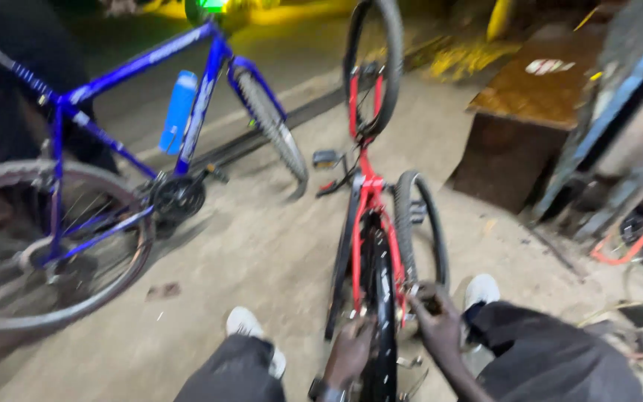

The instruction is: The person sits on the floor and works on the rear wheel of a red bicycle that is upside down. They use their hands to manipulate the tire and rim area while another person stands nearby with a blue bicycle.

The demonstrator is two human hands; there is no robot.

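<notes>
From the head camera I look down on my two hands at the near end of a red bicycle point(370, 201) that lies along the ground, pointing away from me. My left hand point(351, 350) rests against the near black tyre point(381, 327), on the left side of the red frame; the picture is blurred there and I cannot tell whether the fingers are closed on anything or only pressed to it. A dark watch point(320, 389) sits on that wrist. My right hand point(434, 316) is just across the tyre from the left, fingers bent around a small part at the wheel's side; it looks clenched on that part, but the blur hides what the part is. Just beyond my right hand a loose black tyre point(420, 223) leans beside the frame. Farther from my hands, the red fork holds the far wheel point(373, 63) upright. On either side of my hands are my knees in dark trousers and my white shoes point(251, 327). Well off to the left of my grip stands a blue bicycle point(135, 126) with a blue bottle point(178, 112) on its frame. To the far right, beyond my right hand, sits a brown wooden box point(530, 112), with orange tubing point(634, 231) nearer.
</notes>
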